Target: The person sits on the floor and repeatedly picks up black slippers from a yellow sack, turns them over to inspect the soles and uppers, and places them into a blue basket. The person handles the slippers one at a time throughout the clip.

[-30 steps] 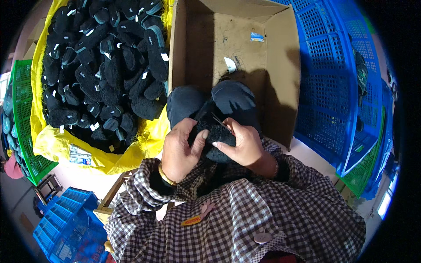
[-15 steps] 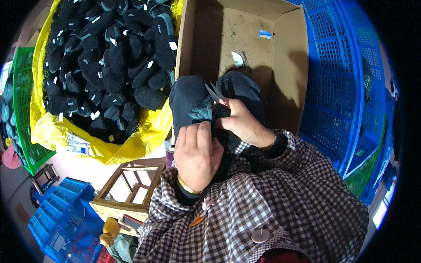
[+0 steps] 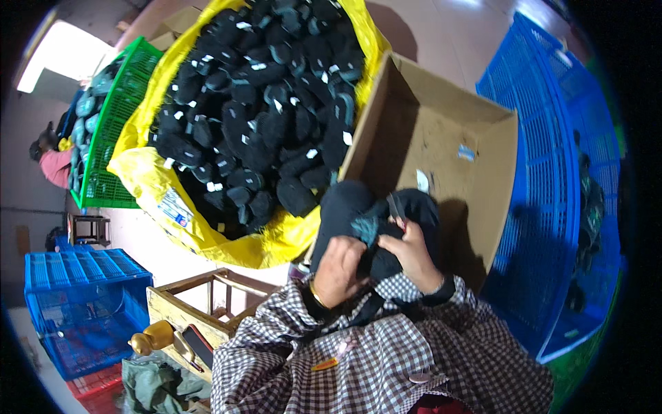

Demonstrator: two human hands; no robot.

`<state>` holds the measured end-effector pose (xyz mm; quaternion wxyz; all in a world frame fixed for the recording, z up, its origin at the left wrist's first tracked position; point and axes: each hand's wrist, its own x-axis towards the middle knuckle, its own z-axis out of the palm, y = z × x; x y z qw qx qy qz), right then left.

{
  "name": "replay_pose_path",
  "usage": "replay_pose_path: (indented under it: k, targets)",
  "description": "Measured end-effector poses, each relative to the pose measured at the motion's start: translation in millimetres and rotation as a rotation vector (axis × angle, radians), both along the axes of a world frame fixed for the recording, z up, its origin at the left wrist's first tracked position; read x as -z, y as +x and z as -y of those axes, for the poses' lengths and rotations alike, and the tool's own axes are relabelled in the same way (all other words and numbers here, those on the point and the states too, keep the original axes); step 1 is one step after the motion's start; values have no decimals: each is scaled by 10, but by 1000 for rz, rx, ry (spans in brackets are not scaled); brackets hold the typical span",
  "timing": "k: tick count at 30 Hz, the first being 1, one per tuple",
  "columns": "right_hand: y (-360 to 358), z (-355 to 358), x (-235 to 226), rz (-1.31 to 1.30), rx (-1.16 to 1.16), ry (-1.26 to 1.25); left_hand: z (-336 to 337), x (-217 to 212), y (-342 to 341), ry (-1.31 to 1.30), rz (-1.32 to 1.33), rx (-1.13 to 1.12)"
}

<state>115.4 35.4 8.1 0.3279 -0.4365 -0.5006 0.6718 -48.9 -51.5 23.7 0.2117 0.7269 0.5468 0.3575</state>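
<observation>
Both grips pinching one dark sock (image 3: 376, 238) — left hand (image 3: 339, 270) knuckles-up, right hand (image 3: 412, 254) curled beside it.

A pale floor (image 3: 448, 34) carries everything. On it sit an open cardboard box (image 3: 441, 131), a yellow sack (image 3: 207, 228) of black slippers (image 3: 262, 117), and blue crates (image 3: 552, 172).

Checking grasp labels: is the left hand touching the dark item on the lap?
Touching. Head view shows the left hand pressed onto the dark item, no gap.
</observation>
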Motion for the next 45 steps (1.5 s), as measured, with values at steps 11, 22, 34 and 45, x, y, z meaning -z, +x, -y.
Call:
replay_pose_path:
  k: [11, 22, 34, 45]
  targets:
    - [211, 128, -66, -134, 233, -201, 112, 332, 469, 162, 145, -175]
    - [380, 10, -68, 222, -195, 64, 278, 436, 396, 136, 217, -249]
    - [271, -156, -821, 406, -500, -452, 237, 445, 447, 79, 368, -267]
    - [74, 102, -769, 282, -220, -361, 77, 411, 287, 193, 408, -279]
